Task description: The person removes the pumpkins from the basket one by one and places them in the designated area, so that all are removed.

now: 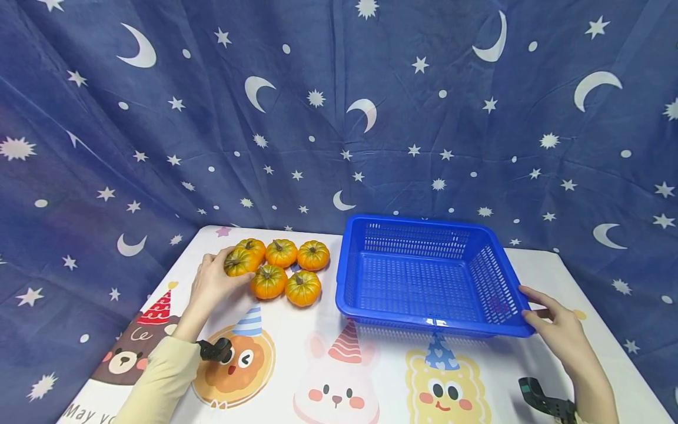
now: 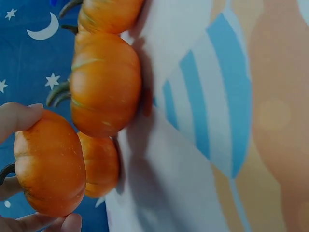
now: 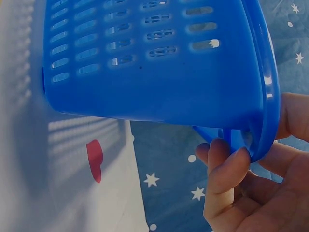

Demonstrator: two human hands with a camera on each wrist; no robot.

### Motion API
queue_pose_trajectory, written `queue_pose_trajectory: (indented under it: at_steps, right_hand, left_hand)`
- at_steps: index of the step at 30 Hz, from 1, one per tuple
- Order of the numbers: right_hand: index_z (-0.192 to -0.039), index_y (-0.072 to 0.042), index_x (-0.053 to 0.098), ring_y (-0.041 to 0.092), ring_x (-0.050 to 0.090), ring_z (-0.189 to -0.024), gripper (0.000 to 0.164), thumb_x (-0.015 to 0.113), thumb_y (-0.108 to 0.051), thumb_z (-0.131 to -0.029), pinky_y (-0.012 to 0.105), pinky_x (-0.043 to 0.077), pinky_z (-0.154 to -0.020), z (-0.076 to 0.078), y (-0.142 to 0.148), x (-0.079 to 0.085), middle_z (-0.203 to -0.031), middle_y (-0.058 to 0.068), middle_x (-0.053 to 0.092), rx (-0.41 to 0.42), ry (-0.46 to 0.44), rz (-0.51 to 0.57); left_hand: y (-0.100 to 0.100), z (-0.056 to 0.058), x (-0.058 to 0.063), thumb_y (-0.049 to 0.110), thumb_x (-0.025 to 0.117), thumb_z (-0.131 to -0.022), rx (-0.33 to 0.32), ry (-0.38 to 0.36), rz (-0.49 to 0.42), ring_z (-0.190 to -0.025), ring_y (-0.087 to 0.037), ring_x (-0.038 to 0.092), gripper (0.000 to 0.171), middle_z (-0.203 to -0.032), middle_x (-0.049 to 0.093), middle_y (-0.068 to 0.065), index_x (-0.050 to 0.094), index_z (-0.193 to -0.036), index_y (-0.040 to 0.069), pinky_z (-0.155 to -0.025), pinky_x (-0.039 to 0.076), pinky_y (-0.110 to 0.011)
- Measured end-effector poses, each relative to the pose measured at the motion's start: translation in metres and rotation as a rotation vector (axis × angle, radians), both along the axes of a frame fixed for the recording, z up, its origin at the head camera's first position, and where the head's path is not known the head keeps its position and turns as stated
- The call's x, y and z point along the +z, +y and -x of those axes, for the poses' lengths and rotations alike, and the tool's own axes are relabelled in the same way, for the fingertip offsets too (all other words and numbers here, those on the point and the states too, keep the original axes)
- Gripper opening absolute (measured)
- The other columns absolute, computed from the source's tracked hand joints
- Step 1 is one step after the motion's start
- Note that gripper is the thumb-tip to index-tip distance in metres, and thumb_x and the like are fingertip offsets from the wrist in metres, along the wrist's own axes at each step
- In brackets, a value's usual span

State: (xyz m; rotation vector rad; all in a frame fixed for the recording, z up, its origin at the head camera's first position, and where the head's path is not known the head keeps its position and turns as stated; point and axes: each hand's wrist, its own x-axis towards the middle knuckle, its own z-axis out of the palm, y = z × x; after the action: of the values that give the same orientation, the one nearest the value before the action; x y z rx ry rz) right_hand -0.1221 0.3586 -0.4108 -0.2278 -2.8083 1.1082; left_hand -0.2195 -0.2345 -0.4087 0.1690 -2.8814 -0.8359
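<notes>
In the head view my left hand grips a small orange pumpkin at the left end of a group. The left wrist view shows this pumpkin between thumb and fingers, apart from the table surface, its stem turned away from the camera. Several more small pumpkins sit close together beside it. On the right, a blue plastic basket with slotted walls has nothing inside. My right hand holds its right rim, with fingers curled under the edge in the right wrist view.
A white tablecloth printed with cartoon figures covers the table. Behind and beside the table hangs a dark blue curtain with moons and stars. White cloth separates the pumpkins from the basket's left side.
</notes>
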Motion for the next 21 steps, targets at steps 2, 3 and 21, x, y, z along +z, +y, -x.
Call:
queue_pose_trajectory:
  at_steps: [2,3,21]
  right_hand:
    - [-0.141,0.004,0.042,-0.021,0.040,-0.075,0.049,0.051,-0.016,-0.097,0.017,0.044,-0.060,0.000,0.000,0.000,-0.127,0.035,0.050,0.001,-0.001,0.001]
    - [-0.141,0.004,0.042,-0.021,0.040,-0.075,0.049,0.050,-0.016,-0.097,0.017,0.044,-0.060,0.000,0.000,0.000,-0.127,0.035,0.050,0.001,-0.002,0.001]
    - [-0.141,0.005,0.041,-0.021,0.039,-0.076,0.049,0.050,-0.015,-0.097,0.016,0.045,-0.060,0.000,-0.001,-0.001,-0.128,0.034,0.049,0.000,-0.002,0.002]
  left_hand:
    - [-0.003,0.000,-0.004,0.042,0.073,-0.077,0.004,-0.008,-0.002,-0.107,-0.044,0.047,0.081,-0.120,0.044,-0.029,0.040,-0.143,0.008,-0.084,0.042,-0.055]
    - [-0.004,0.000,-0.006,0.042,0.073,-0.077,0.005,-0.012,-0.003,-0.107,-0.043,0.047,0.081,-0.120,0.044,-0.029,0.040,-0.143,0.007,-0.084,0.042,-0.055]
    - [-0.017,0.001,-0.026,0.041,0.074,-0.077,0.021,-0.080,-0.015,-0.107,-0.044,0.047,0.082,-0.123,0.044,-0.031,0.039,-0.142,0.005,-0.085,0.042,-0.054]
